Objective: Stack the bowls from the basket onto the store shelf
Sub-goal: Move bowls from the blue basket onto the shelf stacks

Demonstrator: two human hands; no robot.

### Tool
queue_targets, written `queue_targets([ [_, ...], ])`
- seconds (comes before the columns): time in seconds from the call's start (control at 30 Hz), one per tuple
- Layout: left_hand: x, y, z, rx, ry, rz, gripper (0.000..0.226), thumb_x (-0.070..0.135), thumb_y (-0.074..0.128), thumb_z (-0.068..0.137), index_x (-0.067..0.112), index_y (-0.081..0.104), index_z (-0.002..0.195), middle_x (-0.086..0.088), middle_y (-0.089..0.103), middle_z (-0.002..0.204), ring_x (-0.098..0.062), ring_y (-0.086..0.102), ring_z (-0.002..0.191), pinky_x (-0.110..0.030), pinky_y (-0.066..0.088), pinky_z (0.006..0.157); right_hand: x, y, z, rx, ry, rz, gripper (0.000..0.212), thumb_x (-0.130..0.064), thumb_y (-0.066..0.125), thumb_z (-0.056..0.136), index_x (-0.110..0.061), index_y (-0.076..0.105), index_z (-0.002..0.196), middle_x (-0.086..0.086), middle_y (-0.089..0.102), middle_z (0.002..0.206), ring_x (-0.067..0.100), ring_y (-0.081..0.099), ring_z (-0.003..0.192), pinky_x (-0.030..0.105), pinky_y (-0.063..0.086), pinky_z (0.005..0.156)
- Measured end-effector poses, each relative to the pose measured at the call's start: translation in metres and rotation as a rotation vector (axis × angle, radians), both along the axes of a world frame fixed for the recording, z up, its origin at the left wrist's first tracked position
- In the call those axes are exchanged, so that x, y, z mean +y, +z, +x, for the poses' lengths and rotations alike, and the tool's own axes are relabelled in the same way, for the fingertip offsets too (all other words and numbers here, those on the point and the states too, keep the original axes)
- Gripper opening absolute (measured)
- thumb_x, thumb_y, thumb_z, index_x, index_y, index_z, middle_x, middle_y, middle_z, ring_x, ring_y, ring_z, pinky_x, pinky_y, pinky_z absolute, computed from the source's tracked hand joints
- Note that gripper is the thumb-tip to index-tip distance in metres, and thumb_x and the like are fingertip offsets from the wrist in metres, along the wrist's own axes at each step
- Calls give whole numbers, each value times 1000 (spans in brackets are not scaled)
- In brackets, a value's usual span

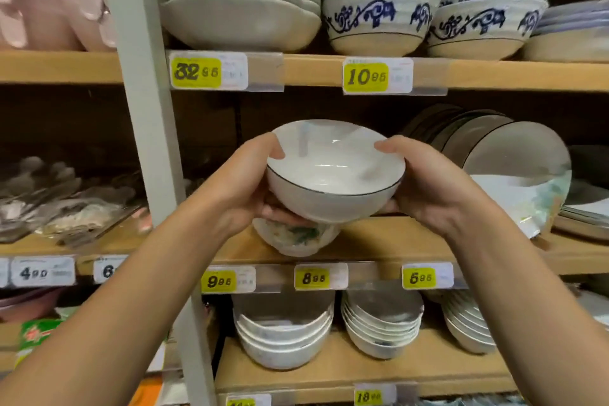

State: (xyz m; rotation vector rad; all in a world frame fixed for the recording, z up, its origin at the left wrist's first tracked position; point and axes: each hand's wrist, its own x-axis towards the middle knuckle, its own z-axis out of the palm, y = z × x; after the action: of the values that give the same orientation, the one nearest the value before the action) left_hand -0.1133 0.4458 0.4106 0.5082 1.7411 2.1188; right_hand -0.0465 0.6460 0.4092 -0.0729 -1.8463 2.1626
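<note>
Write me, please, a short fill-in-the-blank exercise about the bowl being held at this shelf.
1. The number of hands gripping the white bowl is ____: the left hand and the right hand.
2. Below it, on the wooden shelf, stands a patterned bowl whose painted motif is ____.
3. Higher up, the blue-patterned bowls sit over a yellow price tag reading ____.
Missing words: two; green; 10.95

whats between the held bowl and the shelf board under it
In the head view, a green-patterned bowl stands on the shelf right under the held bowl; left hand fingers cup its base.
</note>
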Motion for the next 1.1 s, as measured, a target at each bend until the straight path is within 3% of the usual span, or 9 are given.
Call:
queue_targets([
  [0.2,8,6,-12,-202,50,151,36,18,40,85,15,52,119,-19,57,123,-44,64,96,-54,57,56,-26,-21,-20,203,-42,7,83,-52,61,72,-35,30,147,-12,50,138,11,52,124,35,42,102],
  [0.3,17,-2,-11,-185,50,145,38,23,42,88,15,50,125,-21,60,120,-45,69,88,-49,58,56,-46,-23,-38,169,-194,55,91,-50,60,71,-35,20,150,-8,43,136,13,49,120,31,43,97],
  [0.43,15,-9,-11,-41,132,-49,46,38,42,90,16,47,130,-20,61,114,-38,72,69,-35,54,46,-38,-8,-51,138,-163,-266,46,-10,51,79,-9,51,125,9,58,105,20,59,84,26,49,60],
  [0.53,11,-10,-14,117,230,-131,51,49,42,88,17,53,126,-17,66,110,-28,69,82,-34,55,52,-21,5,-55,103,-65,-426,29,-1,45,72,-7,58,97,17,61,93,33,61,83,43,52,78],
  [0.63,13,-1,-18,137,207,-52,44,49,44,87,18,61,114,-10,71,110,-26,64,100,-45,53,86,-13,15,-65,15,20,-425,23,-3,42,71,-10,54,89,18,63,103,39,64,94,62,45,91],
  [0.73,17,11,-17,3,191,158,25,36,48,83,19,56,100,-16,66,114,-32,60,103,-47,44,95,-13,21,-70,-141,196,-402,28,-10,41,75,-13,59,96,18,68,114,38,67,102,57,52,87],
  [0.8,19,13,-19,-65,260,281,6,23,48,75,18,50,75,-16,63,100,-33,60,92,-44,46,86,-14,19,-75,-200,265,-403,41,-11,42,76,-5,63,111,24,67,115,41,65,105,51,53,88],
  [0.93,24,2,-22,-111,426,395,33,14,43,70,19,39,38,-1,53,47,-22,58,43,-29,51,54,-26,10,-79,-106,185,-466,21,-13,45,85,-5,63,91,19,67,99,35,65,95,49,52,92],
  [1.1,41,-11,-21,-93,544,455,13,19,46,74,11,48,85,-11,56,84,-30,60,74,-38,50,69,-54,-18,-63,135,-78,-270,47,-35,66,73,-19,56,116,5,70,94,13,69,66,23,50,46],
])
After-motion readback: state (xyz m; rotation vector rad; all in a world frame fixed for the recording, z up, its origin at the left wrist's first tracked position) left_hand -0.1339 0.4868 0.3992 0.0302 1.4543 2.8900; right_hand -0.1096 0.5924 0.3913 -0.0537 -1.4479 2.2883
